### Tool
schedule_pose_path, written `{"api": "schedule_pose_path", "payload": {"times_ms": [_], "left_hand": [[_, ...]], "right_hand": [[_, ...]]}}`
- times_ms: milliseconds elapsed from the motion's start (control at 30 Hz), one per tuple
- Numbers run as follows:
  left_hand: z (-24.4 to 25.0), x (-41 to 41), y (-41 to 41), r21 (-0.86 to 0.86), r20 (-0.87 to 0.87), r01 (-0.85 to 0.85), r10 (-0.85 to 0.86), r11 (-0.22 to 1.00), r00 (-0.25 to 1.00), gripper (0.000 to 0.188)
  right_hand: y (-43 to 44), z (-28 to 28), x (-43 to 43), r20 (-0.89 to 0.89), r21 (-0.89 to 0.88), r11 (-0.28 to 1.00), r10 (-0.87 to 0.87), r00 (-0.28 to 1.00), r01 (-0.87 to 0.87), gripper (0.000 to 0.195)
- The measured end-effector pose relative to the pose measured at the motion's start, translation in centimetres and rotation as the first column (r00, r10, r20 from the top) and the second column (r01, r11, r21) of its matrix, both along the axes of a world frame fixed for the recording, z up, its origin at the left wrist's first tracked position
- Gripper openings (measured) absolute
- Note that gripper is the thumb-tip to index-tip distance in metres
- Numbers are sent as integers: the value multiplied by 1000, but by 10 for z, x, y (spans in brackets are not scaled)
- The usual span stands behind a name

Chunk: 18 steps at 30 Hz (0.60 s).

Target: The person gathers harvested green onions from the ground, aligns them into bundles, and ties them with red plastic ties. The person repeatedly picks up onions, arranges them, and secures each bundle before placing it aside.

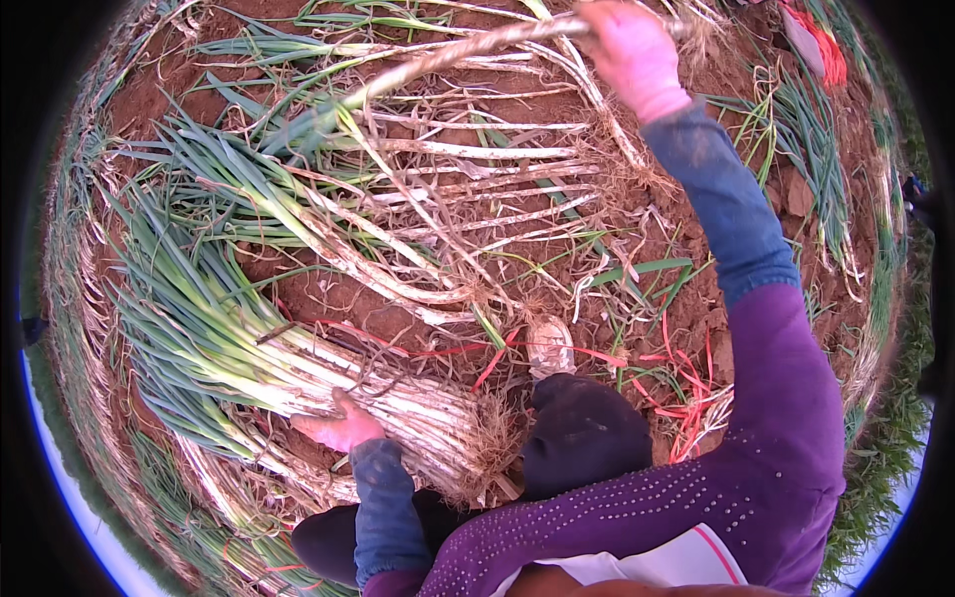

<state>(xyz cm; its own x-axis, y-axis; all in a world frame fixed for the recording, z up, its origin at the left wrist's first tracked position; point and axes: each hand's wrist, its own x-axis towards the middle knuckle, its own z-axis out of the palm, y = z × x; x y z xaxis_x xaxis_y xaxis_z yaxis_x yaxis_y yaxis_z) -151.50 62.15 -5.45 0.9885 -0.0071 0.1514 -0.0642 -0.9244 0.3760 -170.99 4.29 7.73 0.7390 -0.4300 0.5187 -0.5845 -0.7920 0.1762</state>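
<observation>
My right hand (634, 63), in a pink glove, grips a long green onion (477, 48) near its root end. The held stalk slants left across the top of the view, its green leaves trailing lower left. At the lower left, my left hand (339, 427), also pink-gloved, lies against a thick pile of green onions (403, 399). Its thumb rests over the white stalks; its other fingers are partly hidden. The pile's roots (492, 444) point right, beside my knee, and its leaves fan out to the left.
Loose green onions (477, 153) lie in a row on the brown soil. Red plastic strips (455, 349) run along the ground by my shoe (550, 347), with more tangled strips (694, 395) at right. Other onions (813, 149) lie farther right, near a red-and-grey item (813, 45).
</observation>
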Motion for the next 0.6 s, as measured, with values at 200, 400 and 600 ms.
{"api": "schedule_pose_path", "payload": {"times_ms": [200,400,600], "left_hand": [[7,-1,-2,10,-16,-14,14,1000,1000,98],[3,-2,-11,-147,-32,1,-6,989,999,97],[6,-3,-4,-74,-7,7,-7,997,1000,97]], "right_hand": [[57,-91,-9,-536,329,937,83,840,117,12],[98,-172,-40,-545,312,945,93,833,98,13],[128,-116,-36,-530,596,787,235,815,161,27]]}}
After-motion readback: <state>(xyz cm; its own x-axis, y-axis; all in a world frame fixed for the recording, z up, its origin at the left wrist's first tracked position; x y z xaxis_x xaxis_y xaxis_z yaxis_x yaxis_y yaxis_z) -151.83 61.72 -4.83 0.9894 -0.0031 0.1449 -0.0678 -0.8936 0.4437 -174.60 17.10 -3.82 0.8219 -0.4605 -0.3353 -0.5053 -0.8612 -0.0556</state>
